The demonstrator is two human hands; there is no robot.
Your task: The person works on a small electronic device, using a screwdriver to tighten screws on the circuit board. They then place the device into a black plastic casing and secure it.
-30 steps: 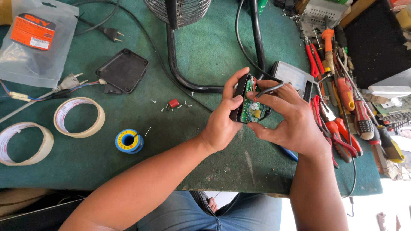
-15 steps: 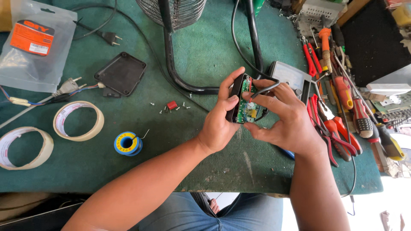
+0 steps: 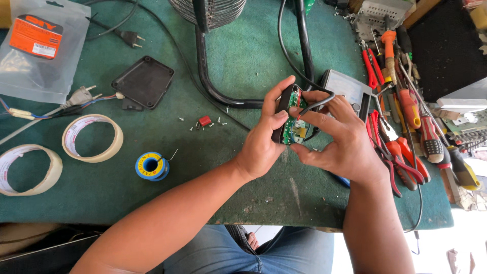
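Observation:
Both my hands hold a small black plastic box (image 3: 283, 107) with a green circuit board (image 3: 294, 129) inside, above the green table mat (image 3: 238, 56). My left hand (image 3: 264, 137) grips the box from its left side, thumb on the board. My right hand (image 3: 337, 139) holds the right side and pinches the black cable (image 3: 317, 103) with red wires where it enters the box. The box's black square lid (image 3: 143, 81) lies apart at the left. A small red component (image 3: 204, 121) and several tiny screws lie on the mat.
A blue solder spool (image 3: 150, 166), two tape rolls (image 3: 93, 138) (image 3: 25, 170), a plastic bag (image 3: 40, 48), plugs and wires lie at left. A fan stand (image 3: 213, 76) is at the back. A grey meter (image 3: 347, 89), pliers (image 3: 393, 147) and screwdrivers (image 3: 421, 127) crowd the right.
My hands have tilted the box slightly and shifted a little toward the back. My right fingers have moved up onto the cable at the box's top.

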